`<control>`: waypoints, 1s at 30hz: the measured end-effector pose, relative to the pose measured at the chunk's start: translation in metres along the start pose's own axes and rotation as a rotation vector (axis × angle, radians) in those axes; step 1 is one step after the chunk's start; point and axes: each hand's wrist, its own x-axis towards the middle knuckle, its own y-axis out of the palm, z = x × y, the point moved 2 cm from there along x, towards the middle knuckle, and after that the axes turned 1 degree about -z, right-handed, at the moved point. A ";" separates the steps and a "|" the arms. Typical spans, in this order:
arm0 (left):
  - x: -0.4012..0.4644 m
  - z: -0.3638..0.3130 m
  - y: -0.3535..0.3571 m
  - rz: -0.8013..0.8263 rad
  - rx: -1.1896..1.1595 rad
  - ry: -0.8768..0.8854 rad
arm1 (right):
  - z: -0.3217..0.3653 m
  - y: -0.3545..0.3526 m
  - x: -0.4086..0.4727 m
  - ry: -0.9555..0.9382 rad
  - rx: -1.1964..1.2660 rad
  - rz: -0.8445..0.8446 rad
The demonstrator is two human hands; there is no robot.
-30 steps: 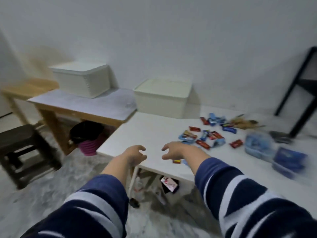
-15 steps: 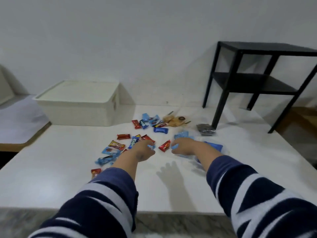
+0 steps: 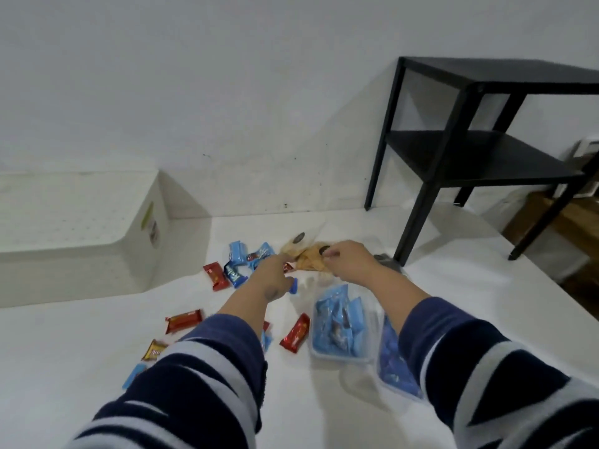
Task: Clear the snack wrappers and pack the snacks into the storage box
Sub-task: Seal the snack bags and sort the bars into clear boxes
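Farther back now, both hands [image 3: 348, 259] at tan wrappers [image 3: 308, 257]

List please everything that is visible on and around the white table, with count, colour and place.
white lidded plastic storage box: one, white, table's far left
small red snack packets: at least four, red, scattered at centre
small blue snack packets: several, blue, by the left hand
clear plastic trays of blue packets: two, near the right arm
crumpled tan wrapper: one, tan, far centre
black metal shelf: one, black, right
left hand: reaching
right hand: pinches the wrapper
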 end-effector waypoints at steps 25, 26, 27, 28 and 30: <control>0.102 0.037 0.019 -0.225 -0.227 0.104 | 0.064 0.026 0.126 -0.012 0.155 -0.152; 0.098 0.037 0.016 -0.265 -0.249 0.122 | 0.071 0.023 0.122 -0.049 0.160 -0.140; 0.094 0.037 0.013 -0.297 -0.272 0.137 | 0.078 0.020 0.116 -0.090 0.163 -0.123; 0.088 0.038 0.008 -0.321 -0.292 0.150 | 0.085 0.018 0.111 -0.133 0.160 -0.101; 0.075 0.043 -0.001 -0.364 -0.282 0.174 | 0.096 0.013 0.100 -0.203 0.153 -0.048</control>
